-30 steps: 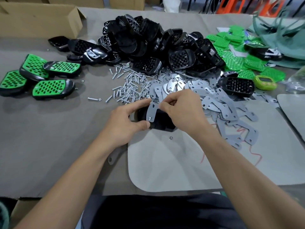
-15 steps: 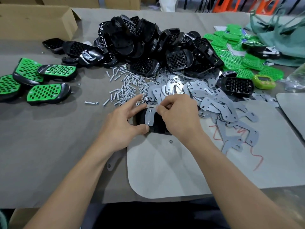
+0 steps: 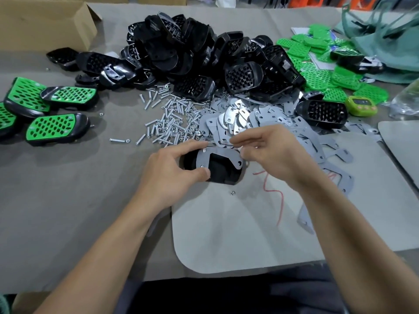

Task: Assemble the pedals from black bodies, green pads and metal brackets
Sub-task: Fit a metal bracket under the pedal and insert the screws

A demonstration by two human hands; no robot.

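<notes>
My forearms come in over the near edge of the table (image 3: pixel 68 200). The widest open room lies on its near left, between my left arm and the left edge. In front of me a pale mat (image 3: pixel 226 241) reaches to the near edge, carrying only one loose nut (image 3: pixel 232 193) and a red line (image 3: pixel 277 200).

At the mat's far edge, near its left corner, lies the black body (image 3: pixel 218 172) with a metal bracket (image 3: pixel 223 152) laid across it. My left hand (image 3: pixel 172 175) grips the body, thumb on the bracket's near end and forefinger at its far end. My right hand (image 3: pixel 272 155) hovers at the bracket's right arm with its fingers curled and blurred. I cannot tell whether it pinches anything.

A cardboard box (image 3: pixel 45 23) sits at the far left corner, its inside hidden. A green mesh bag (image 3: pixel 385 44) slumps at the far right corner, contents unclear, and a clear plastic bag (image 3: pixel 405 103) lies at the right edge.

Just beyond my hands, loose screws (image 3: pixel 172 118) and a heap of brackets (image 3: pixel 260 114) crowd the way to the pile of black bodies (image 3: pixel 192 53) at mid-table. To the far right lie green pads (image 3: pixel 317 73) and a green timer (image 3: pixel 360 105). Along the left edge lie finished pedals (image 3: pixel 56 129).
</notes>
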